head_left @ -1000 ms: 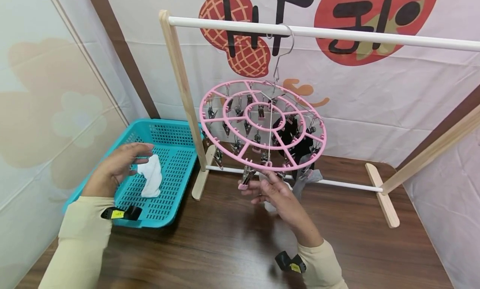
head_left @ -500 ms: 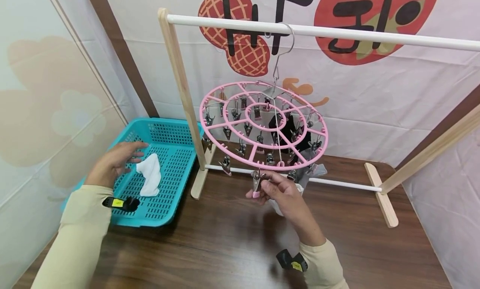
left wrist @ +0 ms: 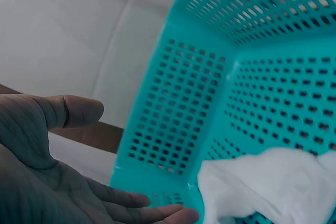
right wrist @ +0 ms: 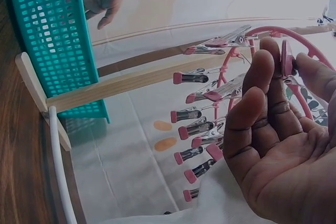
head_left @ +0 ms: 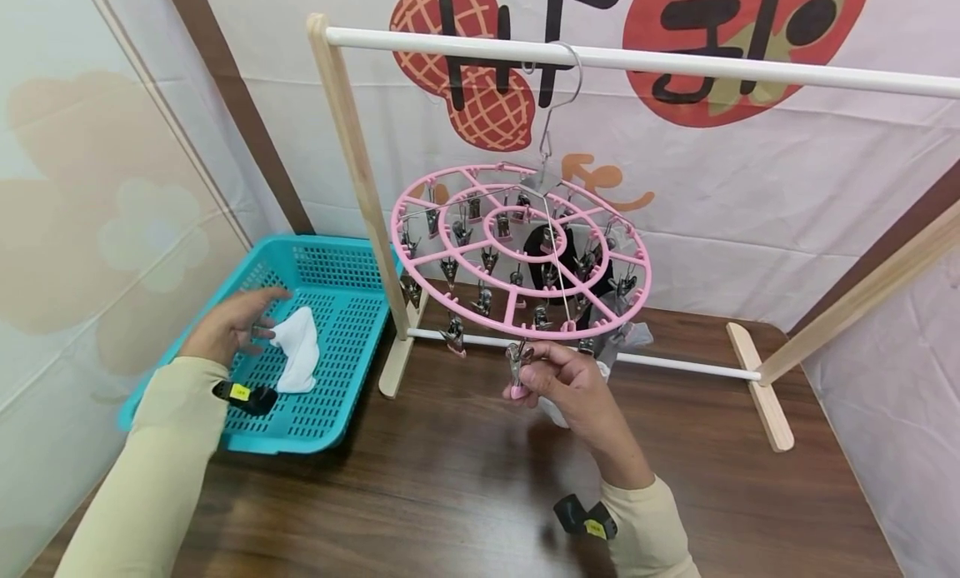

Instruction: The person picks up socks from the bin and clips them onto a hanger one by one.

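A pink round clip hanger (head_left: 540, 334) hangs by its metal hook, with several metal clips dangling from its rings. At its front edge, my right hand (head_left: 573, 382) pinches a metal clip (head_left: 517, 366) with pink tips between thumb and fingers. The right wrist view shows that clip (right wrist: 286, 59) nearly edge-on. My left hand (head_left: 228, 324) is over the left side of the turquoise basket (head_left: 348, 261), fingers extended and holding nothing. Just right of it, a white sock (head_left: 300, 353) lies in the basket. The left wrist view has the sock (left wrist: 268, 184) beyond the fingertips.
The hanger's hook sits on the white top bar (head_left: 675, 63) of a rack with wooden posts (head_left: 356, 161). Black cloth (head_left: 536, 245) and grey cloth (head_left: 637, 335) hang among the clips at the right. White cloth (head_left: 555, 413) shows behind my right hand. A wooden foot (head_left: 761, 386) stands at right.
My right hand has closed its fingers on the front clip, and the hanger has turned slightly. My left hand has shifted a little away from the sock, toward the basket's left side.
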